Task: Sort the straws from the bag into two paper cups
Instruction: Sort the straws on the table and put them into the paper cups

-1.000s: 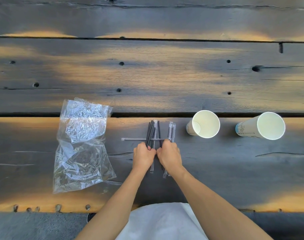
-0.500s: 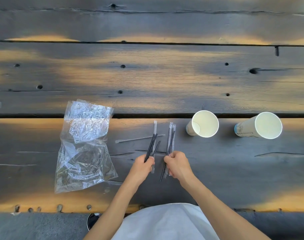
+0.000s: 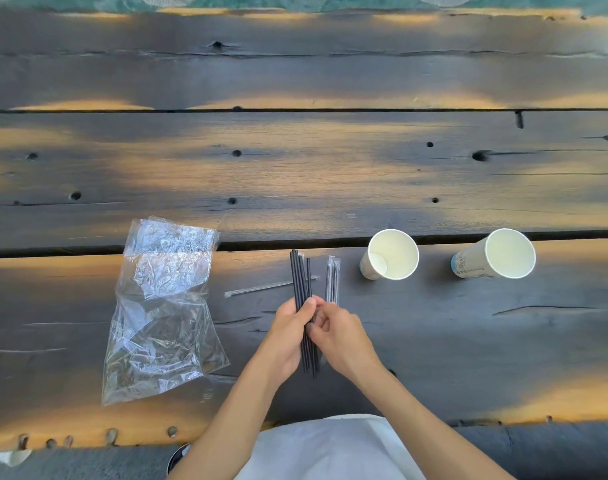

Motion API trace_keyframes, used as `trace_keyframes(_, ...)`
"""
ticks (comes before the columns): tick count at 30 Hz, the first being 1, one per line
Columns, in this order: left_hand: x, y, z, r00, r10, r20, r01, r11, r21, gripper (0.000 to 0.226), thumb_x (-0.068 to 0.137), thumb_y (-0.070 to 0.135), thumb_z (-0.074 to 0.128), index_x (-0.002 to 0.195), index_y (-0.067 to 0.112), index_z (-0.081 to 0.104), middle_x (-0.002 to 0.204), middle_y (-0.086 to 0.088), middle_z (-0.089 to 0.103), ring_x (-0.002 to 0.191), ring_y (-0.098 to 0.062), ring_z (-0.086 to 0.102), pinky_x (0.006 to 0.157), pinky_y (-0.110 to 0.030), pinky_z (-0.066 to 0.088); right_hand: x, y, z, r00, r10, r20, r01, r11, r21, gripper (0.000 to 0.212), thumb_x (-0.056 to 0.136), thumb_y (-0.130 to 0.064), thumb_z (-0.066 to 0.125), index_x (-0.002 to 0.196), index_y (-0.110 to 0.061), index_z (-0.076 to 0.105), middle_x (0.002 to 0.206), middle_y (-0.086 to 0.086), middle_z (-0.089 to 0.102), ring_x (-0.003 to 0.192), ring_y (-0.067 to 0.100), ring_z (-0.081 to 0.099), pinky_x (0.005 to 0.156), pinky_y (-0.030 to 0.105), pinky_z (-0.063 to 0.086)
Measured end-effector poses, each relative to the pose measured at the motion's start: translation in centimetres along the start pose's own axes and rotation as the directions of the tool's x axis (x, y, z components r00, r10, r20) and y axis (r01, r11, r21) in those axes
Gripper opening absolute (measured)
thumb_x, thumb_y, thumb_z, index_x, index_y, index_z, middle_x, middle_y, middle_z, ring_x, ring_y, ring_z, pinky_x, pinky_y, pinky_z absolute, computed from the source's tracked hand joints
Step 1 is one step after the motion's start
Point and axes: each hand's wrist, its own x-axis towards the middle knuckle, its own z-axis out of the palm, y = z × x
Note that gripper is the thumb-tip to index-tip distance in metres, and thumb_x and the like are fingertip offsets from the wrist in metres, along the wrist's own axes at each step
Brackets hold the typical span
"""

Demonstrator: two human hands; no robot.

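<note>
On the left of the dark plank table [image 3: 330, 174] lies a crumpled clear plastic bag [image 3: 164, 306], flat and empty-looking. Just right of it a single wrapped straw [image 3: 261, 288] lies crosswise. The left hand [image 3: 288, 336] grips a bundle of black straws [image 3: 300, 278] pointing away from the person; the right hand [image 3: 340, 336] pinches the same bundle lower down. Wrapped clear straws [image 3: 333, 278] lie just beside them. Further right stand two paper cups, the near cup [image 3: 390, 254] and the far cup [image 3: 499, 254], well apart.
</note>
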Motion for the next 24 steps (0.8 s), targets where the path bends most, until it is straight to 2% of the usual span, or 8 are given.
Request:
trace_keyframes(3, -0.3, 0.5, -0.2, 1.0, 0.021, -0.003, -0.02, 0.994, 0.108, 0.025, 0.107, 0.022, 0.044, 0.092, 0.007, 0.057, 0.074, -0.008, 0.06, 0.067, -0.018, 0.059, 0.06, -0.032, 0.05, 0.2, -0.3, -1.1, 1.0, -0.017, -0.014, 0.018, 0.998, 0.068, 0.016, 0.09, -0.026, 0.059, 0.075, -0.021, 0.059, 0.061, -0.007, 0.064, 0.057, 0.006, 0.058, 0.049, 0.024, 0.047)
trace_keyframes(5, -0.4, 0.8, -0.6, 0.999, 0.045, 0.031, -0.05, 0.984, 0.173, 0.026, 0.108, 0.024, 0.041, 0.091, 0.007, 0.053, 0.063, -0.004, 0.049, 0.048, -0.014, 0.046, 0.045, -0.028, 0.038, 0.6, -0.8, -2.2, 0.996, 0.004, -0.094, 0.017, 0.975, 0.222, 0.015, 0.09, -0.027, 0.061, 0.077, -0.02, 0.062, 0.061, -0.007, 0.062, 0.053, 0.005, 0.054, 0.05, 0.023, 0.046)
trace_keyframes(7, -0.7, 1.1, -0.8, 0.994, 0.043, 0.105, -0.064, 0.977, 0.206, 0.03, 0.107, 0.031, 0.043, 0.09, 0.008, 0.051, 0.056, 0.002, 0.043, 0.041, -0.011, 0.036, 0.039, -0.025, 0.026, 0.9, -1.2, -3.5, 0.996, 0.02, -0.087, 0.015, 0.923, 0.385, 0.015, 0.092, -0.027, 0.064, 0.081, -0.016, 0.064, 0.065, -0.006, 0.059, 0.051, 0.009, 0.051, 0.047, 0.022, 0.043)
trace_keyframes(11, -0.8, 1.4, -0.6, 0.973, 0.006, 0.231, -0.088, 0.933, 0.348, 0.037, 0.101, 0.045, 0.051, 0.086, 0.011, 0.055, 0.053, 0.004, 0.041, 0.038, -0.01, 0.031, 0.038, -0.025, 0.02, 1.0, -2.3, -5.2, 0.993, -0.075, 0.087, 0.016, 0.844, 0.537, 0.03, 0.094, -0.031, 0.066, 0.072, -0.012, 0.057, 0.052, -0.01, 0.046, 0.045, 0.005, 0.038, 0.043, 0.016, 0.032)
trace_keyframes(14, 0.0, 1.0, -0.3, 0.959, 0.0, 0.282, -0.155, 0.835, 0.527, 0.037, 0.095, 0.049, 0.06, 0.08, 0.016, 0.055, 0.045, 0.01, 0.04, 0.035, -0.009, 0.033, 0.036, -0.023, 0.024, 1.4, -2.5, -5.7, 0.991, -0.093, 0.098, 0.021, 0.823, 0.567, 0.016, 0.094, -0.027, 0.066, 0.082, -0.016, 0.066, 0.051, -0.016, 0.049, 0.047, 0.002, 0.043, 0.045, 0.014, 0.036)
trace_keyframes(17, 0.8, 0.8, -0.1, 0.966, 0.039, 0.256, -0.195, 0.761, 0.618, 0.051, 0.083, 0.066, 0.061, 0.076, 0.015, 0.058, 0.043, 0.011, 0.046, 0.035, -0.006, 0.036, 0.037, -0.022, 0.027, 1.4, -2.2, -6.1, 0.988, -0.11, 0.11, 0.024, 0.809, 0.587, 0.009, 0.092, -0.025, 0.068, 0.091, -0.016, 0.068, 0.062, -0.011, 0.057, 0.056, 0.006, 0.052, 0.053, 0.018, 0.044)
trace_keyframes(20, 1.1, 0.6, 0.4, 0.965, 0.081, 0.249, -0.234, 0.692, 0.683, 0.068, 0.069, 0.078, 0.052, 0.088, 0.013, 0.066, 0.059, 0.013, 0.058, 0.047, -0.001, 0.045, 0.049, -0.025, 0.036, 1.0, -1.6, -6.6, 0.981, -0.133, 0.144, 0.017, 0.79, 0.613, 0.008, 0.086, -0.024, 0.071, 0.087, -0.017, 0.069, 0.077, 0.003, 0.066, 0.067, 0.014, 0.06, 0.06, 0.023, 0.049)
trace_keyframes(24, 1.4, 0.1, 0.7, 0.946, 0.088, 0.313, -0.281, 0.705, 0.651, 0.05, 0.078, 0.069, 0.056, 0.082, 0.019, 0.06, 0.054, 0.014, 0.052, 0.044, -0.002, 0.041, 0.044, -0.019, 0.033, 0.7, -0.6, -6.8, 0.985, -0.122, 0.123, 0.016, 0.773, 0.634, 0.014, 0.094, -0.019, 0.065, 0.082, -0.012, 0.064, 0.07, 0.008, 0.062, 0.065, 0.017, 0.056, 0.062, 0.025, 0.047)
